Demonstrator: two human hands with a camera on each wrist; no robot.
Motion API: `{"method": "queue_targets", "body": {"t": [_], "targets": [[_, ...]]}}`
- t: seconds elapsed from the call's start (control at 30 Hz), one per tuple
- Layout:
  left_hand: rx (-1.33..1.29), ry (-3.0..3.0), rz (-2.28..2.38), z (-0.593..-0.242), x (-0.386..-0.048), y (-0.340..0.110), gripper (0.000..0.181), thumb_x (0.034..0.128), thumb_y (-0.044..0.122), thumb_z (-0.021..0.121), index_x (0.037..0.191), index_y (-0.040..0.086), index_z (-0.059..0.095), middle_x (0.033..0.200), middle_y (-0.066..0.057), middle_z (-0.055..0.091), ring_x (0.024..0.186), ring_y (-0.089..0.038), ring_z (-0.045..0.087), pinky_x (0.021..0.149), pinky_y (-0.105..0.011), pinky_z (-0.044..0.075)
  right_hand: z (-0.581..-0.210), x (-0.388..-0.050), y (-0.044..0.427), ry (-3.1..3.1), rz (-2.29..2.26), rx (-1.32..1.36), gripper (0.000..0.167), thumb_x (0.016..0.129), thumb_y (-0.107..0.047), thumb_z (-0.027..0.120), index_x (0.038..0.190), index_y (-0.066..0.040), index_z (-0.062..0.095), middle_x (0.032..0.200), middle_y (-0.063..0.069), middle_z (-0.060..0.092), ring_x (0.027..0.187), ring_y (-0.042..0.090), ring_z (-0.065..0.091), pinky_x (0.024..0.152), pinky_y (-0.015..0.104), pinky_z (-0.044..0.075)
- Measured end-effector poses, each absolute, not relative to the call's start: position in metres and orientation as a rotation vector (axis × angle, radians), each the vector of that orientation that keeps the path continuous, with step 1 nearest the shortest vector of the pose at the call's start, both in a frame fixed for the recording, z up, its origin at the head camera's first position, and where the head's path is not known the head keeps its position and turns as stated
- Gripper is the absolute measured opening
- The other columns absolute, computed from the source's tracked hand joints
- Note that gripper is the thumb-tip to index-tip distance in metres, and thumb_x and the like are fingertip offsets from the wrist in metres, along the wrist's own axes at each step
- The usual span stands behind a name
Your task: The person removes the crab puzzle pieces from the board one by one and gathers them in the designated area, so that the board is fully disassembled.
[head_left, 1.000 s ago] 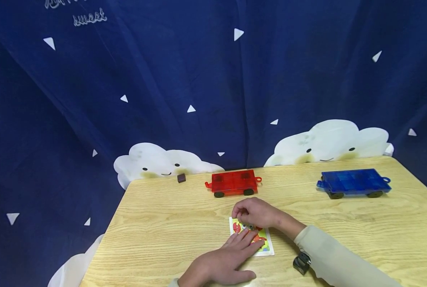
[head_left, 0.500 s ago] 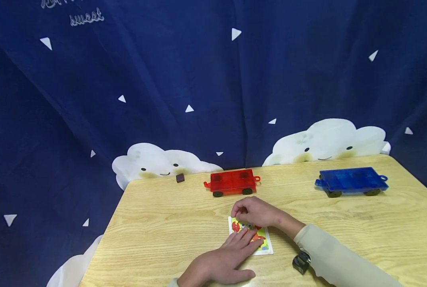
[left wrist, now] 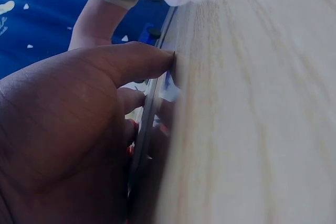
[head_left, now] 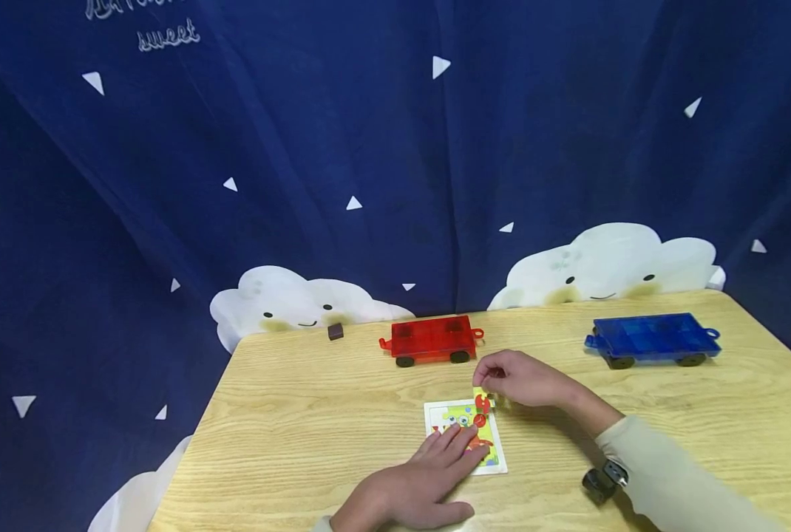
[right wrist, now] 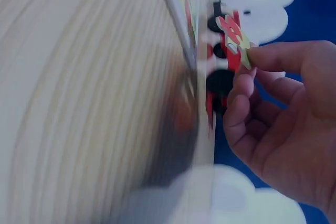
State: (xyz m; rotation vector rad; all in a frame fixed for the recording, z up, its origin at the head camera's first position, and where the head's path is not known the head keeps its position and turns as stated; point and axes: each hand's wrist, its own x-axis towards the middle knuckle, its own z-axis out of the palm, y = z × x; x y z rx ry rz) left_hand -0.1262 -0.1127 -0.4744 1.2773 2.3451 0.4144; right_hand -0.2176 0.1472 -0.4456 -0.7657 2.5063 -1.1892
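A small crab jigsaw puzzle lies in a white-rimmed tray (head_left: 500, 468) on the wooden table. My left hand (head_left: 418, 484) rests on its lower part with fingers spread and straight, hiding some of the picture. Between thumb and finger, my right hand (head_left: 518, 378) pinches a puzzle piece (head_left: 482, 401), yellow with a red claw, just above the tray's upper right corner. The right wrist view shows this puzzle piece (right wrist: 233, 35) tilted and off the table. White backing shows in the tray's upper left corner. In the left wrist view the thumb of my left hand (left wrist: 68, 114) lies along the tabletop.
Behind the tray stands a red toy wagon (head_left: 433, 338), and a blue toy wagon (head_left: 656, 338) is at the back right. A small dark block (head_left: 335, 331) sits by the back edge. A navy curtain (head_left: 342, 133) hangs behind the table.
The right hand has lifted the claw piece out of the tray's upper left corner and carried it right. The left hand has stayed in place on the puzzle.
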Motion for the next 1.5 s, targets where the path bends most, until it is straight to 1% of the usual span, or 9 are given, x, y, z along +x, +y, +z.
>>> {"method": "queue_targets", "body": {"t": [0.13, 0.33, 0.5, 0.7, 0.93, 1.03, 1.27, 1.5], "targets": [[1.258, 2.324, 0.398, -0.475, -0.126, -0.113, 0.072, 0.1087, 0.05, 0.039, 0.167, 0.026, 0.004, 0.172, -0.001, -0.009, 0.155, -0.021, -0.013, 0.123, -0.046, 0.005, -0.446, -0.216, 0.174, 2.505, -1.165, -0.704, 0.015, 0.099, -0.005, 0.058, 0.096, -0.011, 0.071, 0.09, -0.002, 0.066, 0.08, 0.019, 0.054, 0.072, 0.033, 0.046], [1.26, 2.3, 0.418, -0.478, -0.128, -0.114, 0.072, 0.1091, 0.05, 0.037, 0.167, 0.027, 0.001, 0.172, 0.0, -0.012, 0.155, -0.02, -0.014, 0.123, -0.047, 0.003, -0.452, -0.212, 0.207, 2.466, -1.169, -0.618, 0.012, 0.099, -0.005, 0.059, 0.098, -0.009, 0.07, 0.087, 0.002, 0.062, 0.075, 0.021, 0.051, 0.065, 0.031, 0.042], [1.27, 2.302, 0.412, -0.478, -0.129, -0.113, 0.072, 0.1093, 0.05, 0.037, 0.167, 0.027, 0.001, 0.172, 0.0, -0.013, 0.155, -0.02, -0.015, 0.123, -0.047, 0.004, -0.458, -0.211, 0.225, 2.45, -1.141, -0.606, 0.01, 0.099, -0.006, 0.06, 0.098, -0.01, 0.069, 0.087, 0.001, 0.062, 0.075, 0.02, 0.051, 0.066, 0.03, 0.04], [1.267, 2.306, 0.405, -0.476, -0.128, -0.114, 0.072, 0.1094, 0.05, 0.037, 0.167, 0.026, 0.002, 0.172, -0.001, -0.012, 0.155, -0.021, -0.015, 0.123, -0.047, 0.003, -0.463, -0.21, 0.231, 2.445, -1.101, -0.614, 0.012, 0.1, -0.006, 0.059, 0.098, -0.012, 0.069, 0.085, 0.0, 0.06, 0.072, 0.019, 0.049, 0.065, 0.03, 0.039], [1.271, 2.295, 0.419, -0.476, -0.128, -0.113, 0.072, 0.1097, 0.05, 0.036, 0.167, 0.025, 0.001, 0.171, -0.001, -0.014, 0.155, -0.022, -0.015, 0.123, -0.047, 0.002, -0.465, -0.209, 0.235, 2.467, -1.08, -0.664, 0.012, 0.1, -0.007, 0.059, 0.098, -0.013, 0.069, 0.089, -0.002, 0.062, 0.081, 0.018, 0.053, 0.071, 0.03, 0.041], [1.276, 2.292, 0.416, -0.477, -0.128, -0.113, 0.072, 0.1098, 0.05, 0.036, 0.167, 0.025, 0.001, 0.171, -0.001, -0.015, 0.155, -0.021, -0.015, 0.123, -0.047, 0.002, -0.465, -0.209, 0.237, 2.471, -1.083, -0.668, 0.012, 0.101, -0.007, 0.059, 0.099, -0.014, 0.069, 0.09, -0.002, 0.063, 0.082, 0.017, 0.053, 0.072, 0.03, 0.041], [1.263, 2.294, 0.412, -0.476, -0.129, -0.114, 0.072, 0.1095, 0.051, 0.036, 0.167, 0.026, 0.0, 0.171, 0.002, -0.015, 0.155, -0.02, -0.016, 0.123, -0.047, 0.002, -0.465, -0.208, 0.238, 2.458, -1.112, -0.663, 0.013, 0.1, -0.005, 0.058, 0.098, -0.011, 0.069, 0.085, -0.001, 0.06, 0.078, 0.017, 0.052, 0.07, 0.03, 0.039], [1.256, 2.293, 0.412, -0.475, -0.128, -0.114, 0.072, 0.1093, 0.051, 0.036, 0.167, 0.027, 0.0, 0.171, 0.001, -0.014, 0.155, -0.018, -0.015, 0.123, -0.045, 0.002, -0.464, -0.208, 0.234, 2.544, -1.089, -0.614, 0.009, 0.103, -0.012, 0.061, 0.1, -0.014, 0.07, 0.092, -0.002, 0.064, 0.086, 0.02, 0.054, 0.074, 0.031, 0.043]]}}
